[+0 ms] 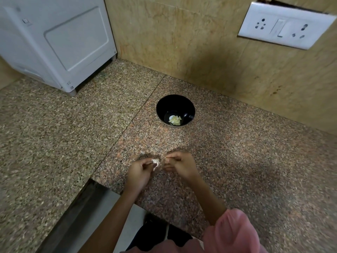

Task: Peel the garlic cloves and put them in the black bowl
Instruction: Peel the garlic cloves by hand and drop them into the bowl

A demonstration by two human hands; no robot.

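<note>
A person peels garlic at a speckled granite counter (237, 161); both hands work side by side well in front of the black bowl (164, 106), on the viewer's side of it. The left hand (140, 170) curls its fingers round a papery garlic clove (156, 162), gripping it just left of the other hand. The right hand (180, 165) has its fingers curled, with thumb and forefinger pressed together at the tip nearest the clove; whether a sliver of skin lies between them cannot be told. Pale peeled cloves (175, 120) lie heaped in the bottom of the bowl. A white appliance (60, 42) stands far left and behind the bowl; a socket plate (286, 26) hangs on the wall behind it, to the right.
</note>
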